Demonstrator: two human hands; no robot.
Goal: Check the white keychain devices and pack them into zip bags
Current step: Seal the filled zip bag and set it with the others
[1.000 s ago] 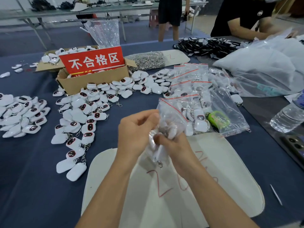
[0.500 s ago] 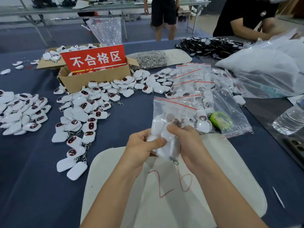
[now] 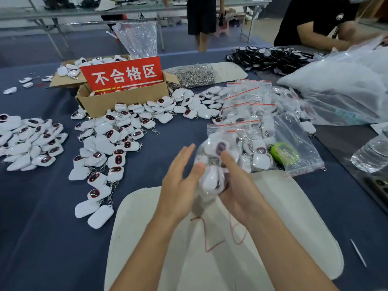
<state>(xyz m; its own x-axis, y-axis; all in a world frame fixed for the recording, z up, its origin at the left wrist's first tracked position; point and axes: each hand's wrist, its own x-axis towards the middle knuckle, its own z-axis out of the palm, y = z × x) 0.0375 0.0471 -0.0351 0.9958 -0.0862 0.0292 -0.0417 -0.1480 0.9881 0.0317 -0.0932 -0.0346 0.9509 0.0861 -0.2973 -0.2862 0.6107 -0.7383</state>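
A clear zip bag (image 3: 213,164) with a red seal strip holds several white keychain devices, above the white mat (image 3: 283,217). My right hand (image 3: 239,185) holds the bag from below, its thumb lying over the front. My left hand (image 3: 178,185) is beside it with fingers straight, only the thumb tip touching the bag's left side. Loose white devices (image 3: 109,148) with dark red-rimmed windows lie in a heap to the left. Another heap (image 3: 27,141) lies at the far left. Packed zip bags (image 3: 249,103) are piled behind my hands.
A cardboard box (image 3: 126,101) with a red sign stands at the back. Metal chains (image 3: 191,75) lie behind it. A green item (image 3: 284,153) sits in a bag, a water bottle (image 3: 371,154) at right, a large plastic sack (image 3: 346,87) and a person (image 3: 315,22) beyond.
My left hand has let go of the bag and spread its fingers straight. The bag has risen and turned, now resting in my right hand.
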